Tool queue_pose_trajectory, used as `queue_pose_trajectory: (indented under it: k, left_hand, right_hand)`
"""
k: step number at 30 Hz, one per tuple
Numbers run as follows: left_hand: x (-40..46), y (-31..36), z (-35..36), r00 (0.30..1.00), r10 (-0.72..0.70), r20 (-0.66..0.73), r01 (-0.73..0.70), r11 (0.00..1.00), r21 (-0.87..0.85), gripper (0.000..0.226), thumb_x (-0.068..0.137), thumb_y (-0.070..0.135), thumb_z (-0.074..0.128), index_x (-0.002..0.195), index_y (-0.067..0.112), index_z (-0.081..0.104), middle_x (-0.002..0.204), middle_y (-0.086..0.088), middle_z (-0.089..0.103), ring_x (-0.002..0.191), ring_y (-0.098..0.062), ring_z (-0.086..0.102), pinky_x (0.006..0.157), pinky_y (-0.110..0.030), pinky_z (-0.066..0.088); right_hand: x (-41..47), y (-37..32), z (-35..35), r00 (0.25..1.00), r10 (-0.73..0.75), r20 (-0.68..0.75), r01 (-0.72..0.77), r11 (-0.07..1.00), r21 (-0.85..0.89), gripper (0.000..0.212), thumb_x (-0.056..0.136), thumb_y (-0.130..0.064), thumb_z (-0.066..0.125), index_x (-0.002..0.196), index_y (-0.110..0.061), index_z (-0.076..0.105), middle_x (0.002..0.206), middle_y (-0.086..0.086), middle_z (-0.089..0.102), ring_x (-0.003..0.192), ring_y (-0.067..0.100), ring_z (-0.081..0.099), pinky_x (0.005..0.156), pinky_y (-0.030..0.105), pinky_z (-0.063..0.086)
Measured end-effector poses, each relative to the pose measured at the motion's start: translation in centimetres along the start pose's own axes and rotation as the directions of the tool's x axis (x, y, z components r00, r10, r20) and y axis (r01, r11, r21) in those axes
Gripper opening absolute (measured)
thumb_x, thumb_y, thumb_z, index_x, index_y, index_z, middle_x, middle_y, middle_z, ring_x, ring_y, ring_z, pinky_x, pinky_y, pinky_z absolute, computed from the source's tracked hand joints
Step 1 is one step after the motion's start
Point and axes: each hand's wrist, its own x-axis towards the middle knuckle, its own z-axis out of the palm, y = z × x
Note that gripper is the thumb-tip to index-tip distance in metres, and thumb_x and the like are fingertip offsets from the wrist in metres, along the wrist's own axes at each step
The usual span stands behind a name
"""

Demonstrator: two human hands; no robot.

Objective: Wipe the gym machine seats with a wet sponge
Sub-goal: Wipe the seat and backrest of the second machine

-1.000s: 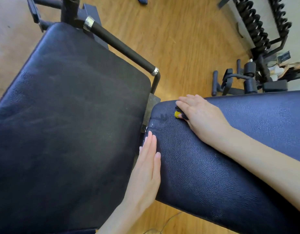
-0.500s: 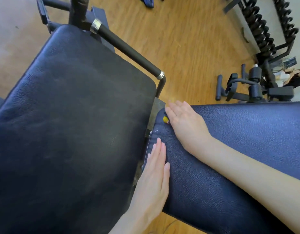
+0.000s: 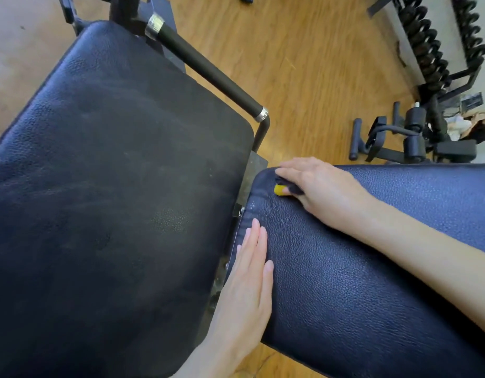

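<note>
Two dark blue padded seats fill the view: a wide pad (image 3: pixel 107 186) on the left and a long bench pad (image 3: pixel 345 282) on the right. My right hand (image 3: pixel 323 190) lies on the bench pad's near-left corner and holds a sponge (image 3: pixel 280 190) under its fingers; only a yellow corner and a dark strip of the sponge show. A few wet drops glisten on the pad just below the sponge. My left hand (image 3: pixel 248 285) rests flat, fingers straight, on the bench pad's left edge beside the gap between the pads.
A black handle bar (image 3: pixel 208 72) with chrome ends runs along the wide pad's far side. The wooden floor (image 3: pixel 304 64) lies beyond. A dumbbell rack (image 3: pixel 437 42) and black machine parts (image 3: pixel 410 137) stand at the right.
My right hand slid the sponge left to the bench pad's end, then back a little to the right. My left hand stayed flat on the pad's edge.
</note>
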Motion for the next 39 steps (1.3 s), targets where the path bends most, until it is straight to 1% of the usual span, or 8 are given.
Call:
queue_pose_trajectory:
  k: [5,10,16,19,23,27,32,39]
  left_hand:
    - [0.0,-0.3,0.5,1.0,0.024,-0.021,-0.024,1.0,-0.004,0.054,0.1,0.043,0.018,0.152,0.035,0.006,0.16,0.034,-0.007,0.149,0.006,-0.001,0.12,-0.017,-0.001]
    - [0.2,-0.3,0.7,0.999,0.014,-0.049,-0.013,1.0,0.002,0.054,0.102,0.04,0.019,0.154,0.032,0.009,0.162,0.031,-0.004,0.15,0.004,0.0,0.12,-0.018,-0.001]
    - [0.1,0.0,0.4,0.998,0.029,-0.047,-0.029,1.0,0.002,0.055,0.102,0.038,0.02,0.156,0.028,0.013,0.162,0.029,0.0,0.15,0.004,0.001,0.12,-0.018,0.0]
    - [-0.2,0.4,0.2,0.998,0.047,-0.045,-0.047,0.999,-0.007,0.053,0.102,0.035,0.022,0.155,0.033,0.016,0.163,0.026,0.006,0.15,0.003,0.003,0.121,-0.02,0.0]
    - [-1.3,-0.1,1.0,0.997,0.017,-0.075,-0.015,0.999,0.036,0.058,0.102,0.038,0.022,0.157,0.024,0.011,0.164,0.025,-0.001,0.151,0.0,0.005,0.121,-0.019,0.001]
    - [-1.4,0.3,0.7,0.999,-0.01,-0.047,0.011,1.0,0.016,0.06,0.101,0.037,0.02,0.159,0.024,0.01,0.165,0.023,0.0,0.151,0.001,0.001,0.121,-0.019,-0.001]
    - [-1.8,0.1,0.2,0.997,-0.054,-0.06,0.055,0.998,0.011,0.064,0.1,0.058,0.012,0.156,0.028,0.004,0.163,0.026,-0.007,0.15,0.004,-0.003,0.12,-0.018,-0.004]
    - [-2.8,-0.8,-0.2,0.99,-0.139,-0.039,0.14,0.99,0.023,0.056,0.102,0.043,0.016,0.154,0.033,-0.001,0.161,0.027,-0.01,0.147,0.01,-0.009,0.119,-0.014,-0.008]
  right_hand:
    - [5.6,-3.7,3.0,0.995,-0.005,0.103,0.012,0.997,-0.07,0.017,0.093,-0.009,0.051,0.107,-0.014,0.059,0.112,0.004,0.056,0.104,0.027,0.052,0.075,0.034,0.04]
    - [3.5,-1.6,1.5,0.996,0.093,0.0,-0.093,0.988,-0.121,0.024,0.092,-0.011,0.058,0.113,-0.012,0.048,0.109,0.008,0.047,0.096,0.029,0.052,0.066,0.033,0.03]
    - [4.1,-7.1,3.9,0.997,0.01,0.075,0.0,0.991,-0.134,0.042,0.085,-0.004,0.025,0.099,-0.006,0.065,0.097,0.012,0.061,0.096,0.033,0.058,0.087,0.042,0.045]
    - [1.3,-8.2,4.5,0.99,-0.138,0.034,0.142,0.973,-0.179,0.019,0.079,-0.007,0.048,0.075,-0.006,0.067,0.075,0.011,0.06,0.079,0.032,0.061,0.082,0.043,0.051]
    - [4.6,-5.9,2.7,0.998,0.067,-0.001,-0.066,0.977,-0.201,0.04,0.085,0.003,0.029,0.105,-0.002,0.063,0.105,0.016,0.059,0.104,0.035,0.055,0.101,0.047,0.037]
    - [2.0,-8.5,4.0,0.996,-0.086,0.031,0.09,0.983,-0.16,0.008,0.071,0.003,0.066,0.07,-0.005,0.065,0.071,0.013,0.059,0.073,0.033,0.06,0.08,0.044,0.053]
    - [4.1,-5.7,1.7,0.999,0.006,0.05,-0.002,0.998,-0.066,0.023,0.091,-0.001,0.051,0.107,-0.013,0.062,0.11,0.003,0.055,0.107,0.025,0.051,0.072,0.024,0.024]
    - [-1.6,-1.2,-0.3,0.982,-0.173,0.072,0.164,0.98,0.115,0.014,0.094,-0.024,0.055,0.101,-0.019,0.066,0.11,0.0,0.059,0.107,0.024,0.054,0.08,0.041,0.052]
